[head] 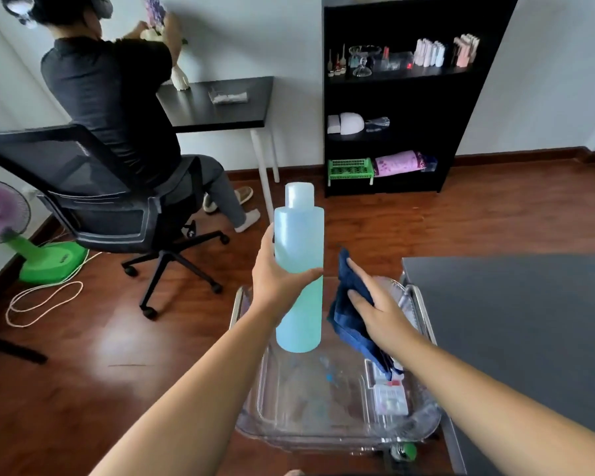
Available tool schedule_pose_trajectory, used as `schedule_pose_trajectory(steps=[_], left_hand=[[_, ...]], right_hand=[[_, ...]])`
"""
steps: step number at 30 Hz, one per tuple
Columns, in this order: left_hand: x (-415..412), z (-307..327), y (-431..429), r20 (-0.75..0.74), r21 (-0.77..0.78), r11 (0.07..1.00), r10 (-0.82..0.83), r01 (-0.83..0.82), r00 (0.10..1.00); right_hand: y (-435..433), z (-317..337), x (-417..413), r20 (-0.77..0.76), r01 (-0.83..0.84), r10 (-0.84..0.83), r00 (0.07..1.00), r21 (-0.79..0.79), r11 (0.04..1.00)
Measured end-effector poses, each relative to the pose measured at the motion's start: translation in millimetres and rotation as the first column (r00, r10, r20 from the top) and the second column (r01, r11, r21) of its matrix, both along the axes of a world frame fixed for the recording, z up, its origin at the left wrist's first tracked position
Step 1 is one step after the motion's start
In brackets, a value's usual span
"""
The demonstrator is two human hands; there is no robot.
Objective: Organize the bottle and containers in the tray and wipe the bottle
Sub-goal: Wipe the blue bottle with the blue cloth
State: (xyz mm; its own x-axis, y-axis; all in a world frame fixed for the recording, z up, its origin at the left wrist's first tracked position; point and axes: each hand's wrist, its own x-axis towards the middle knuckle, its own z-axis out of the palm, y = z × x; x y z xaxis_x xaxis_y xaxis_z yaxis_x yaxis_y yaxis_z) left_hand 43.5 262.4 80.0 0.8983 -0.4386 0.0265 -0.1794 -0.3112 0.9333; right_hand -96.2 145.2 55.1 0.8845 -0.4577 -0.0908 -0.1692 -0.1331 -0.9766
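Both hands are up in front of the person, seen from the head camera. Their left hand (282, 274) grips a tall cylindrical bottle (299, 242) upright around its middle, thumb across the front and fingers curled behind. The bottle is frosted, translucent plastic with a stubby round cap, and blue-green liquid shows through it. Just to the right of it, not touching, the right hand (380, 305) holds a dark blue cloth (349, 324). The fingers lie nearly straight over the soft, crumpled fabric, and the thumb is hidden beneath. One corner of the cloth sticks up past the fingertips and the rest hangs below the palm.

Under both hands sits a clear, glossy plastic tray (282, 417) with rounded corners and see-through walls. Near its right side, below the right wrist, lies a small pale box (390, 398); what it holds is too blurred to read.

Right of the right arm is a flat matte grey tabletop (516, 321). Beyond the left hand, a black mesh-backed wheeled chair (93, 187) stands on polished reddish wood floor (83, 389).
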Motion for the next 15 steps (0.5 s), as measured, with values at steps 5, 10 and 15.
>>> schedule_pose_trajectory(steps=[5,10,15], left_hand=[[-4.7,-43.8,-13.3,-0.003,0.097,0.995,-0.002,0.002,1.0],[-7.5,-84.5,-33.4,-0.045,0.13,0.988,-0.079,0.084,0.996],[-10.7,-112.3,-51.9,-0.071,0.172,0.975,-0.127,0.138,0.989]], right_hand=[[-7.2,-41.3,-17.6,-0.145,0.111,-0.108,0.984,0.019,0.994],[-4.3,-72.5,-27.5,-0.249,0.187,-0.176,0.952,0.022,0.982],[-1.6,-89.4,-27.6,-0.286,0.252,-0.222,0.932,0.073,0.965]])
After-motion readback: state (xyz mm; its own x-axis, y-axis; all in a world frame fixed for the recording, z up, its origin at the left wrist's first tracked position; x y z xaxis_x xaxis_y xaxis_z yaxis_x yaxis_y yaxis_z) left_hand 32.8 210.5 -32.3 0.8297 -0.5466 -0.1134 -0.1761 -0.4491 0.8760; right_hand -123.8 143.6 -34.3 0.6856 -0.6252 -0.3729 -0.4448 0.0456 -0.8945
